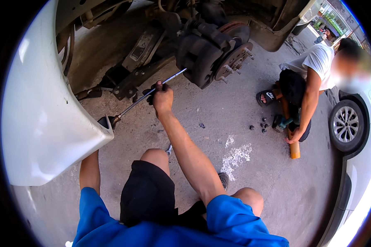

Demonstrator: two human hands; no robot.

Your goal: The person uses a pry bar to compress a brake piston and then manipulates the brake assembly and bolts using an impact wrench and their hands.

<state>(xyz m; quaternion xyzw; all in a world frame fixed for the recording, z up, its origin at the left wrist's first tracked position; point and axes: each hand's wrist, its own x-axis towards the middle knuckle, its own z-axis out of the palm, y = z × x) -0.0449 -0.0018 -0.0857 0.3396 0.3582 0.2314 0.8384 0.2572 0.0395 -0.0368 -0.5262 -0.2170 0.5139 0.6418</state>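
My right hand [163,99] is closed around a long, slim metal rod [137,104], its fingertips dark with grime or covering. The rod slants, its upper tip by the dark brake caliper [198,57] and its lower end meeting a brass-coloured piece [115,120] at the fender's edge. Whether the tip touches the caliper I cannot tell. Beside the caliper, the wheel hub [234,66] shows bare studs. My left forearm [90,169] reaches up behind the white fender [49,123], which hides my left hand.
Under the car lies a jack-like metal piece [142,48]. A shiny metal tool [169,150] is on the ground by my knee. Several small black parts [264,125] lie near a crouching co-worker [317,61], who holds a yellow-orange cylinder [294,147] near a green-black tool [281,122]. A car wheel [346,125] stands at right.
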